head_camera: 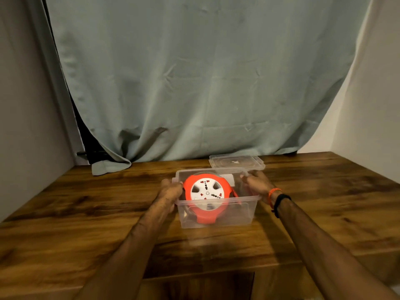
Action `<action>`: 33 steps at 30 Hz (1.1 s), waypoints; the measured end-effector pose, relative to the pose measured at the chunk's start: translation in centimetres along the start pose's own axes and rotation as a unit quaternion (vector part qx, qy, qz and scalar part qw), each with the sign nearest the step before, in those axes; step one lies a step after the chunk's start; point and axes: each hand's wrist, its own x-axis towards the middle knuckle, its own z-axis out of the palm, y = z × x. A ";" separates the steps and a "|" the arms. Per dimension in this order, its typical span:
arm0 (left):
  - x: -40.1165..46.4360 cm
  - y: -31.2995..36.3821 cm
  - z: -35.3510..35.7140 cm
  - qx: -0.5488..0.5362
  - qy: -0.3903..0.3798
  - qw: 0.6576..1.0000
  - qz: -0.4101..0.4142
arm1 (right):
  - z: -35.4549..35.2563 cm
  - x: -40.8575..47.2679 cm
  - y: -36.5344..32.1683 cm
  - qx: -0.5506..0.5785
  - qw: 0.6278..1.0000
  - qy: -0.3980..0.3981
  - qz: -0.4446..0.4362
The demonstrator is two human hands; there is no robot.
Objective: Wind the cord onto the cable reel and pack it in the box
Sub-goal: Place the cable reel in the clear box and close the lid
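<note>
A clear plastic box (238,215) stands in the middle of the wooden table. Inside it lies the orange cable reel (205,195), its white socket face tilted up toward me. No loose cord shows outside the box. My left hand (171,191) grips the box's left rim and wall. My right hand (257,184) grips the right rim near the far corner. The box's clear lid (237,162) lies flat on the table just behind the box, to the right.
The wooden table (86,204) runs to a pale green curtain (194,83) at the back, whose hem lies on the table at the back left. Walls close in on both sides. The table's front edge has a dark opening below it.
</note>
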 end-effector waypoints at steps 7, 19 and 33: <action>1.0 -0.2 -5.7 0.023 0.049 0.998 -0.013 | 5.5 -0.9 -2.2 0.030 0.999 -0.029 -0.005; 1.1 2.5 -8.9 0.099 0.130 0.985 0.052 | 6.3 -0.6 -3.7 0.049 0.998 -0.032 0.001; 8.3 9.7 7.2 0.104 -0.020 0.990 0.092 | -4.3 10.9 -1.7 -0.044 0.997 0.067 -0.001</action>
